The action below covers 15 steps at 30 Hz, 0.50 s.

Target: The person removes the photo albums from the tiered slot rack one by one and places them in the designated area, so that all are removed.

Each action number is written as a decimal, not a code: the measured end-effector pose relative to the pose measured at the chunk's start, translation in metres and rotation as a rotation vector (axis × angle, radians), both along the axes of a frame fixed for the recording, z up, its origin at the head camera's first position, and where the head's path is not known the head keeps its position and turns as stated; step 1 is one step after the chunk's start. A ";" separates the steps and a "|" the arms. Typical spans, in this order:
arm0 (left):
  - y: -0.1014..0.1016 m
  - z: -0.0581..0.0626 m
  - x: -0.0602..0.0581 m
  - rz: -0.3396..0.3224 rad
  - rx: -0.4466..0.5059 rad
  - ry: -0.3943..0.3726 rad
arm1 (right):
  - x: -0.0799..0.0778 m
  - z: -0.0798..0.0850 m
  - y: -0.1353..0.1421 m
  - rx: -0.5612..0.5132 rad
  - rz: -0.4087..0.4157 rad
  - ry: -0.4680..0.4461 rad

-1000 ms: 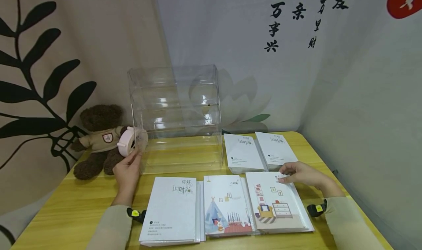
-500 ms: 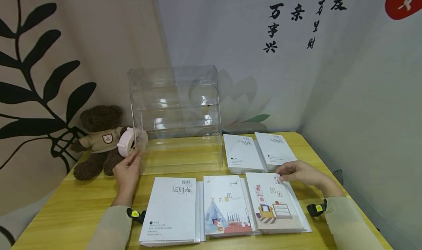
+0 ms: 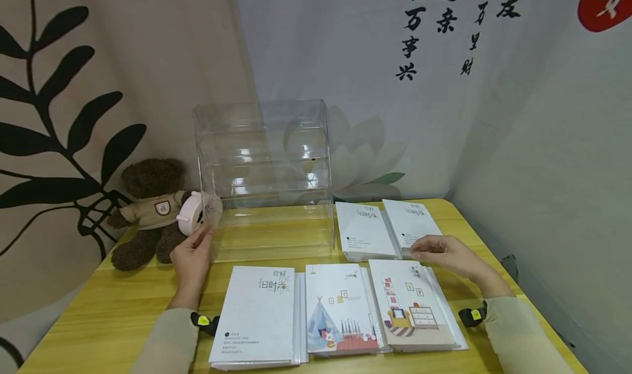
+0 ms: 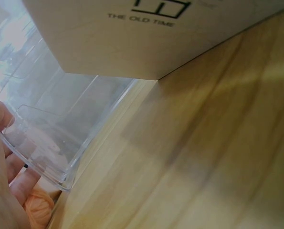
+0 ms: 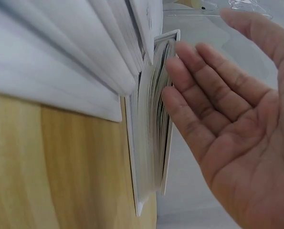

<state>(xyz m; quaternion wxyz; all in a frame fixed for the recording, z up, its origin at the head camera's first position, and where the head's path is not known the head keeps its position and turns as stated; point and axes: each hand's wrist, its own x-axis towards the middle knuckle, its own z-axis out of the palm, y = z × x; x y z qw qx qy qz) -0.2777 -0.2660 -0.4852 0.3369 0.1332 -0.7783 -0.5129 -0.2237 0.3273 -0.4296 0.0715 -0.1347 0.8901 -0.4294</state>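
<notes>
My left hand (image 3: 191,259) grips the left side wall of a clear plastic tiered rack (image 3: 271,237), low at its front corner. In the left wrist view the thumb and fingers lie on either side of the clear wall (image 4: 51,167). My right hand (image 3: 444,253) is over the gap between the front and back rows of albums, its fingers extended and holding nothing. Its fingertips are close to the near end of the back right white album (image 3: 412,223). Below it lies an album with a furniture picture (image 3: 412,308); in the right wrist view page edges (image 5: 153,129) show beside the fingers.
A tent-picture album (image 3: 340,313) and a plain white album (image 3: 257,313) lie left in the front row. Another white album (image 3: 365,228) lies at the back. A brown teddy bear (image 3: 153,204) and a round pink object (image 3: 190,214) stand left of the rack.
My right hand has lifted off the top edge of the furniture-picture album and shifted slightly away and left, toward the back albums. The left hand has stayed on the rack.
</notes>
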 end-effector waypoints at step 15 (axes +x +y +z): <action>0.000 -0.004 0.004 -0.013 -0.005 0.078 | -0.002 0.004 -0.003 0.004 -0.066 0.098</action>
